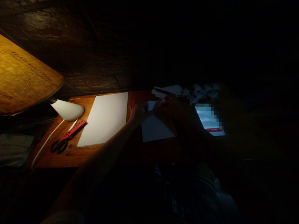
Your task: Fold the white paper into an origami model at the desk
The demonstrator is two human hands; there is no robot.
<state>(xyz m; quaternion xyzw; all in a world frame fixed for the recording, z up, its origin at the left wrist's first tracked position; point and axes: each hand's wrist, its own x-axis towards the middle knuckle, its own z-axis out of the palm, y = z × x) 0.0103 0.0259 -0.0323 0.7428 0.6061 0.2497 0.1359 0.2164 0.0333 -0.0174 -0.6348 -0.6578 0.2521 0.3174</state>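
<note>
Two hands at white paper sheet (155,129) on desk (70,155)
Left hand (137,112) partly curled at sheet edge; right hand (169,107) grip unreadable in shadow; red ruler (72,130), scissors (59,144) lie apart.

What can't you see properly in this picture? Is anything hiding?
In the head view:
Phone screen: blurred into squares, so nothing can be read.
Right hand: deep shadow hides its fingers.
White paper: the left hand and the shadow hide its top part.
Lampshade: the left edge cuts it off.
</note>
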